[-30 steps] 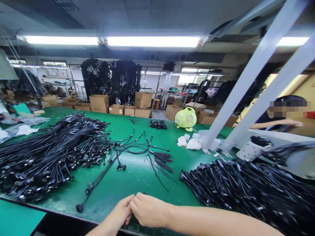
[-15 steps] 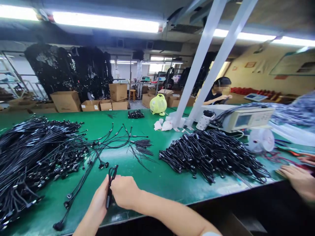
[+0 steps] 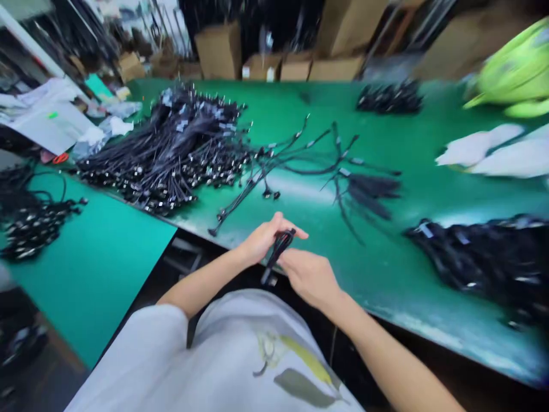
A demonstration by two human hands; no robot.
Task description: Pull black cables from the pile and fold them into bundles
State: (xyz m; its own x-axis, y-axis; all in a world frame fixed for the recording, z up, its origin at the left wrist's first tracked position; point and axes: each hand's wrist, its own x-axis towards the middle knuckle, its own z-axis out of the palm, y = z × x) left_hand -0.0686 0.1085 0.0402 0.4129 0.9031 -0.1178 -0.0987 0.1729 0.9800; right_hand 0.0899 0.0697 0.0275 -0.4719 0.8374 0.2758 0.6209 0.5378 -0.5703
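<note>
My left hand [image 3: 263,240] and my right hand [image 3: 309,277] meet above the front edge of the green workbench mat [image 3: 283,200]. Between them they pinch a short folded black cable [image 3: 278,249], and its end hangs down past my right fingers. Loose black cables with small connectors [image 3: 300,166] spread out just beyond my hands. A large heap of black cables [image 3: 163,154] lies to the far left, and another heap [image 3: 476,263], blurred, lies to the right.
My white printed shirt [image 3: 214,355] fills the bottom of the view. A teal table [image 3: 86,269] with more black cables [image 3: 30,223] adjoins on the left. A small cable bundle [image 3: 388,97], a lime-green fan [image 3: 514,74], white cloths [image 3: 493,151] and cardboard boxes [image 3: 218,48] stand further back.
The view has tilted sharply downward, bringing my shirt into sight. My hands have drawn back toward my body, and the black cable between them now leans instead of standing upright.
</note>
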